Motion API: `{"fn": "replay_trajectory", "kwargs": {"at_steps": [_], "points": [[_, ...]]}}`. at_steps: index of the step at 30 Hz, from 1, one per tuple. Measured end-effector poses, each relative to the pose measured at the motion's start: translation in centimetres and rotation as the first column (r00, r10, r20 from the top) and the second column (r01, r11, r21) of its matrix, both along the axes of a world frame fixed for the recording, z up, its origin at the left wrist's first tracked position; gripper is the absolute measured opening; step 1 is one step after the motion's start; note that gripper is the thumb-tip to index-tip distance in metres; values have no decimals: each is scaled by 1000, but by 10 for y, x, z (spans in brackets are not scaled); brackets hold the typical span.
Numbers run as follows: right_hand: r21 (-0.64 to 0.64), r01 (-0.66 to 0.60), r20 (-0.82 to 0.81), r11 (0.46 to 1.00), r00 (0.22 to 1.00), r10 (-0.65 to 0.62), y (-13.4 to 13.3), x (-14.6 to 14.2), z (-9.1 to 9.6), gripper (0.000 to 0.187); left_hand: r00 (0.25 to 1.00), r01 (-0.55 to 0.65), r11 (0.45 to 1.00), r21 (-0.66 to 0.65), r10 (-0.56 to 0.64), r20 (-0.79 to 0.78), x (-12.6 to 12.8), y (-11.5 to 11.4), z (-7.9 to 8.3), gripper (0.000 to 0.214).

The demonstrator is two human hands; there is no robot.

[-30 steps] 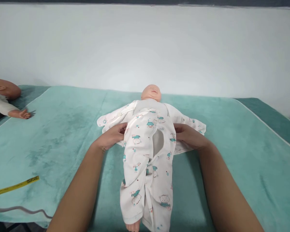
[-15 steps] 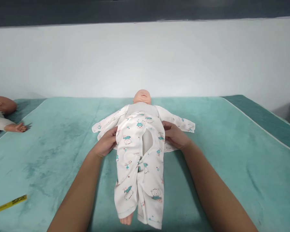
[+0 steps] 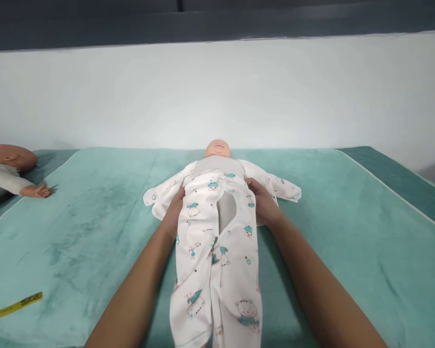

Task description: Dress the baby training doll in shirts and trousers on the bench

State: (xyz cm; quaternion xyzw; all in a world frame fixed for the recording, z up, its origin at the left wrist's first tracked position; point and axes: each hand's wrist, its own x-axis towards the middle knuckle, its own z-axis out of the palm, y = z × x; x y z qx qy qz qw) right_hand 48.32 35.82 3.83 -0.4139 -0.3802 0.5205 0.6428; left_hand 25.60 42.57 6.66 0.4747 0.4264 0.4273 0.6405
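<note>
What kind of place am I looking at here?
Possibly a baby-care practice room, though the view is too narrow to be sure. A baby doll in printed clothes lies on a teal cover, and a second doll shows at the picture's left edge.

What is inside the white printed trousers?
Part of the doll: grey body shows through the front opening of the trousers, matching the torso above them. The legs are covered by fabric and cannot be seen.
</note>
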Motion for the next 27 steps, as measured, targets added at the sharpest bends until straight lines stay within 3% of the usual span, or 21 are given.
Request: {"fn": "replay_trajectory", "kwargs": {"at_steps": [6,10,12,16,21,27], "points": [[-11,29,299,1000,954,-24,-4,11,-3,23,990,-124,986,110,130,-47,-9,12,-21,29],[48,300,487,953,826,-284,-4,11,-1,15,987,-147,975,165,157,-47,-9,20,-26,31],[117,338,518,934,782,-347,-3,8,1,16,990,-136,976,168,142,-25,-8,25,-27,30],[219,182,491,959,828,-270,-5,6,7,18,999,14,990,140,-8,-43,-13,29,-28,30],[151,76,522,986,841,-145,-8,12,10,19,975,218,973,82,-213,-69,-25,26,-23,32],[131,43,569,990,815,-111,-4,9,12,25,984,174,978,112,-167,-65,-19,29,-26,24]]}}
